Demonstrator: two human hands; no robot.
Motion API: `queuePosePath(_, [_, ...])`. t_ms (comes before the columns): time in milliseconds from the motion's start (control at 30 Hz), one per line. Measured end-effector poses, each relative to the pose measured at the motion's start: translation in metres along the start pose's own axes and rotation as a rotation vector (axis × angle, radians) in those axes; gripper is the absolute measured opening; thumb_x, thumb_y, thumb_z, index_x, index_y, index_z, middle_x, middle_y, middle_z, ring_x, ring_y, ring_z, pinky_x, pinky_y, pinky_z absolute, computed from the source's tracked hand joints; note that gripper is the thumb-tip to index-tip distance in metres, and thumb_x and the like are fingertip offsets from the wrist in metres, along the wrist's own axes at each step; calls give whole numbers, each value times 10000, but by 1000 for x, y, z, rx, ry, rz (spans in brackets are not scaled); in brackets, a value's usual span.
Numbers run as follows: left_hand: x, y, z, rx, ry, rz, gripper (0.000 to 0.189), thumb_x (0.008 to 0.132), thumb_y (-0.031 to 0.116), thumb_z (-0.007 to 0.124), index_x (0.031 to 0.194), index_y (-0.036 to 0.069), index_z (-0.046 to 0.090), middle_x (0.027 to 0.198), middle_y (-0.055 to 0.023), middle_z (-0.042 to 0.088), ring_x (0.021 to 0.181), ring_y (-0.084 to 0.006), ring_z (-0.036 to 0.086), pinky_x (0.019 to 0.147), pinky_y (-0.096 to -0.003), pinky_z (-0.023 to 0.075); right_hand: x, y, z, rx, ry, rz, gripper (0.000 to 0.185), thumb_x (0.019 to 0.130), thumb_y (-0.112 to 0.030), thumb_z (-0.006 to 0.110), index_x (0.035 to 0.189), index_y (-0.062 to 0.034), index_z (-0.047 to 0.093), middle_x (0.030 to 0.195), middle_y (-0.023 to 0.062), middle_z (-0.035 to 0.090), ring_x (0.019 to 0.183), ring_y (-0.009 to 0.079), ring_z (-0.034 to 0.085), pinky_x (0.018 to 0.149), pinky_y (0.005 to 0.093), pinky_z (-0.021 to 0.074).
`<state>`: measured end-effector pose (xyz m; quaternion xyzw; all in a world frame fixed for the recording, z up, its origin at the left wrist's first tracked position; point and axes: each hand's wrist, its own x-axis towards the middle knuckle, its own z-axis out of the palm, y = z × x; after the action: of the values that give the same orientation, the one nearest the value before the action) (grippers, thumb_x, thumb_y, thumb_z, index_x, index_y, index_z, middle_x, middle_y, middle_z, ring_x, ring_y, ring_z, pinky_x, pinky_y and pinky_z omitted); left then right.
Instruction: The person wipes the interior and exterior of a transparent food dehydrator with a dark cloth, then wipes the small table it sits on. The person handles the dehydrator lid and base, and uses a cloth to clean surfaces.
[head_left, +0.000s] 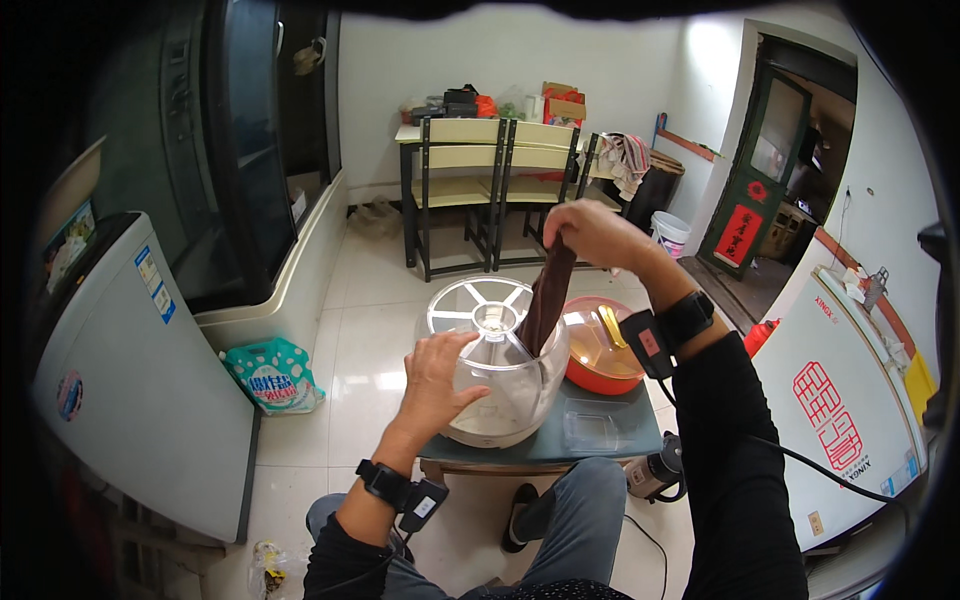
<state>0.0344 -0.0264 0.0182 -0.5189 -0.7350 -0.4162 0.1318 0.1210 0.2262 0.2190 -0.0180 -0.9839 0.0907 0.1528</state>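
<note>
A clear round plastic container (517, 409) stands on a small green-topped table (541, 450) before me. Spokes divide its top into several wedge-shaped openings around a central ring. My right hand (596, 234) pinches the upper end of a dark brown cloth (549, 296) and holds it up above the container. The cloth's lower end reaches into an opening on the right side. At the container's front left is my left hand (439, 382), fingers spread and holding nothing. Its fingertips are close to the rim; whether they touch it is unclear.
A red round box (596, 379) with a clear, gold-handled lid and a clear plastic tray (592, 427) are on the table's right. An electric kettle-like appliance (654, 472) stands beside it. Freezers flank me, left (142, 375) and right (840, 420). Chairs (465, 157) stand ahead.
</note>
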Motion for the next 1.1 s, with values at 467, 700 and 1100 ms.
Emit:
queuePosePath(467, [-7, -10, -5, 16, 7, -57, 694, 702, 191, 867, 1321, 155, 558, 1291, -62, 580, 1226, -278, 499, 1025, -443, 351, 48, -49, -78, 162, 336, -58, 235, 863, -37, 508, 898, -18, 740, 789, 120, 716, 737, 216, 697, 703, 352, 551])
queuePosePath(700, [5, -2, 0, -48, 74, -49, 493, 751, 185, 835, 1201, 117, 644, 1113, -43, 667, 1103, -252, 567, 961, -428, 349, 46, -37, -37, 167, 241, -63, 232, 816, -36, 532, 901, -35, 748, 811, 125, 728, 757, 237, 699, 733, 353, 553])
queuePosePath(1100, [25, -9, 11, 25, 56, -71, 132, 914, 197, 669, 921, 85, 737, 986, -42, 673, 1028, -244, 580, 918, -424, 360, 24, -32, 40, 201, -121, -146, 259, 798, -32, 532, 956, -22, 738, 881, 154, 728, 818, 290, 707, 777, 367, 557])
